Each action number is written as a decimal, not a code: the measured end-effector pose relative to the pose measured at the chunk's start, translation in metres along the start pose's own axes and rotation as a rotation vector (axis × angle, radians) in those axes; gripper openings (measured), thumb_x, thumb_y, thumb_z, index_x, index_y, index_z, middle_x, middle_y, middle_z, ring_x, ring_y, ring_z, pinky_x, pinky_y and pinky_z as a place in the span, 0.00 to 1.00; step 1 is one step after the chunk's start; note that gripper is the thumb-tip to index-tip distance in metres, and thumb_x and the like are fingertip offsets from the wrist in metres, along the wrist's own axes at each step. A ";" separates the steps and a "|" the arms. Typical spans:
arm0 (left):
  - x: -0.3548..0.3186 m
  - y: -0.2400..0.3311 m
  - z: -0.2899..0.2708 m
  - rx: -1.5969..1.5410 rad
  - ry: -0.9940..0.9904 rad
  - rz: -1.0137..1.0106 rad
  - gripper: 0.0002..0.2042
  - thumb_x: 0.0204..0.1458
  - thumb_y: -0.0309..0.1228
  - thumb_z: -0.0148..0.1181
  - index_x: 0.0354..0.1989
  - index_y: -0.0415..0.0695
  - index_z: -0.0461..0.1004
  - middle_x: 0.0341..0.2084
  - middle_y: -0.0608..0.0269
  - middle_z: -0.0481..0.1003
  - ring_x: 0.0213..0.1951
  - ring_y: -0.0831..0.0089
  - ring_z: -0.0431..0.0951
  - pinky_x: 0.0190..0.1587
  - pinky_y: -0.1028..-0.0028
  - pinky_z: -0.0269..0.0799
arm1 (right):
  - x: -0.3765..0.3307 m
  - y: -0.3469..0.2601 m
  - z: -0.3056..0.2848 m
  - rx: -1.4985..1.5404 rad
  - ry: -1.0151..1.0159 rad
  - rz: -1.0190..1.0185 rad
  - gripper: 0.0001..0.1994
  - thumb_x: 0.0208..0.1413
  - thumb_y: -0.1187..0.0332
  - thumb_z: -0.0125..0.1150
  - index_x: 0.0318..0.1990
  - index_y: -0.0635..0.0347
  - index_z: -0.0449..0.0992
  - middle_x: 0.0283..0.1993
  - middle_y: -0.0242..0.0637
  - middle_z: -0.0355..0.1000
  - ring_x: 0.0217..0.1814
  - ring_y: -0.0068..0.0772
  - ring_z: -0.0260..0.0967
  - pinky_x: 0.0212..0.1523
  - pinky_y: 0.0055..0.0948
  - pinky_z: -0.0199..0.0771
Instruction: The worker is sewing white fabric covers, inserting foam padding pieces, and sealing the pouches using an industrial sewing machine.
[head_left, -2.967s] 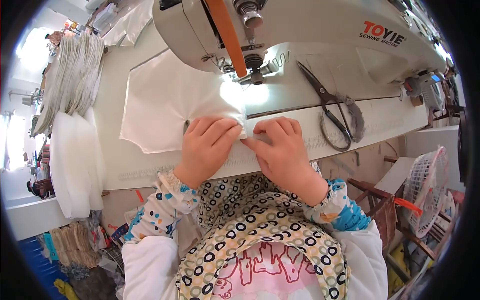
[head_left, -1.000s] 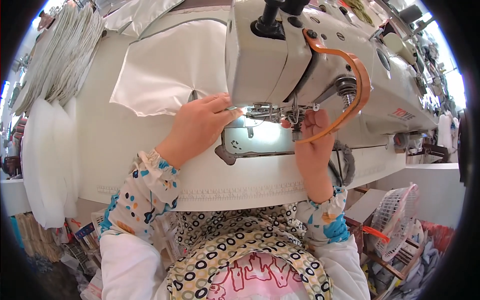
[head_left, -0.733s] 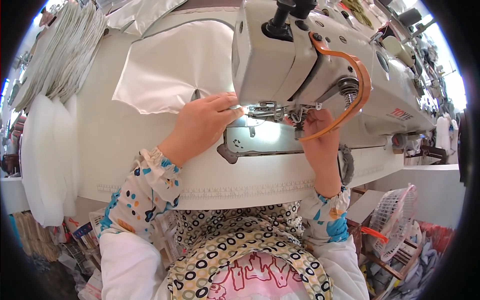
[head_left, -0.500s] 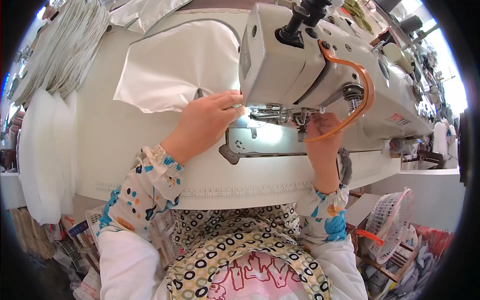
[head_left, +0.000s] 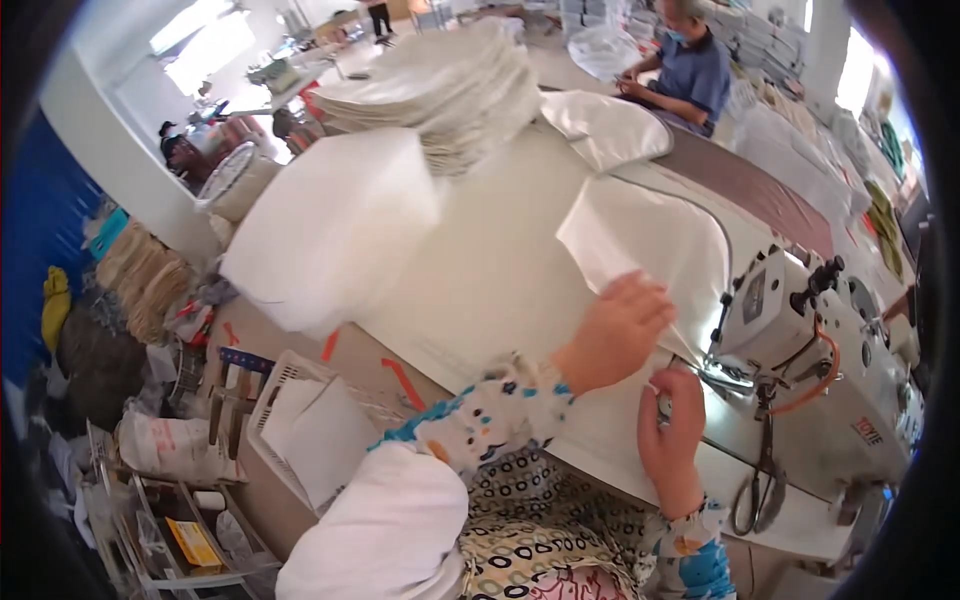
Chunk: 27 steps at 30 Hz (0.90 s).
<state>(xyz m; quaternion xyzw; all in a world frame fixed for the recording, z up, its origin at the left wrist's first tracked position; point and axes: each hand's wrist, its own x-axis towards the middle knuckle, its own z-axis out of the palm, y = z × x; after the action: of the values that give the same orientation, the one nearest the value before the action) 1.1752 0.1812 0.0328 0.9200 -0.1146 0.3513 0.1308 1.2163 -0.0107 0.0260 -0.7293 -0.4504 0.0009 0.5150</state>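
Observation:
My left hand (head_left: 622, 330) hovers at or rests on the near edge of a white fabric piece (head_left: 670, 235) with dark edging along its rounded side, fingers stretched out; contact is unclear. This piece reaches to the lit needle area of the white sewing machine (head_left: 775, 310). My right hand (head_left: 672, 435) is just left of the presser foot, fingers curled and thumb raised. Something small and dark shows between thumb and fingers, too small to name. Scissors (head_left: 762, 490) lie to the right of that hand, beside the machine.
A second white piece (head_left: 610, 130) lies farther back on the table. White soft sheets (head_left: 335, 225) hang over the left edge, before a tall stack of pale fabric (head_left: 445, 85). Left below stands a white basket (head_left: 280, 420). Another person (head_left: 690, 70) sits at the back.
The view has swung left, showing more of the room. My right hand has come out from behind the machine head to the left of the presser foot. My left hand has drawn back from the needle area.

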 end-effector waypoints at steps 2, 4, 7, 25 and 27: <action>-0.023 -0.002 -0.058 0.153 0.374 -0.229 0.14 0.50 0.22 0.60 0.47 0.42 0.79 0.48 0.56 0.78 0.55 0.58 0.77 0.63 0.54 0.67 | 0.037 -0.006 0.021 -0.353 -0.058 -0.327 0.12 0.53 0.76 0.67 0.45 0.64 0.74 0.52 0.48 0.78 0.50 0.47 0.71 0.54 0.41 0.71; -0.036 0.002 -0.151 0.533 0.315 -0.355 0.18 0.52 0.24 0.63 0.53 0.43 0.77 0.49 0.55 0.78 0.54 0.55 0.76 0.57 0.55 0.67 | 0.050 0.011 0.039 -0.332 -0.104 -0.251 0.15 0.51 0.75 0.67 0.46 0.65 0.74 0.57 0.49 0.76 0.54 0.50 0.69 0.58 0.44 0.68; -0.058 -0.017 -0.244 1.098 0.034 -0.839 0.26 0.48 0.43 0.73 0.51 0.42 0.74 0.47 0.56 0.76 0.55 0.54 0.75 0.52 0.54 0.70 | 0.062 0.041 0.039 -0.377 -0.097 -0.143 0.16 0.51 0.73 0.67 0.48 0.65 0.74 0.63 0.49 0.74 0.58 0.52 0.67 0.62 0.46 0.66; -0.065 0.055 -0.165 -0.007 -0.632 -0.600 0.09 0.59 0.33 0.59 0.33 0.41 0.79 0.28 0.46 0.79 0.35 0.47 0.79 0.40 0.51 0.73 | 0.025 -0.063 0.034 -0.130 -0.110 -0.383 0.11 0.55 0.73 0.64 0.47 0.57 0.80 0.56 0.42 0.76 0.57 0.49 0.70 0.59 0.51 0.67; -0.066 0.008 -0.155 0.018 -0.425 -0.609 0.08 0.59 0.33 0.58 0.33 0.42 0.79 0.27 0.46 0.79 0.34 0.46 0.79 0.39 0.50 0.72 | 0.005 -0.049 0.052 -0.208 -0.194 -0.380 0.12 0.55 0.72 0.64 0.47 0.56 0.81 0.56 0.41 0.76 0.59 0.49 0.70 0.62 0.50 0.66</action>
<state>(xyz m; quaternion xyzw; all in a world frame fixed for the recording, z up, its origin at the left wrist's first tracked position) 1.0289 0.2316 0.1007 0.9655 0.1430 0.0982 0.1943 1.1630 0.0343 0.0409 -0.6771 -0.6245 -0.0724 0.3826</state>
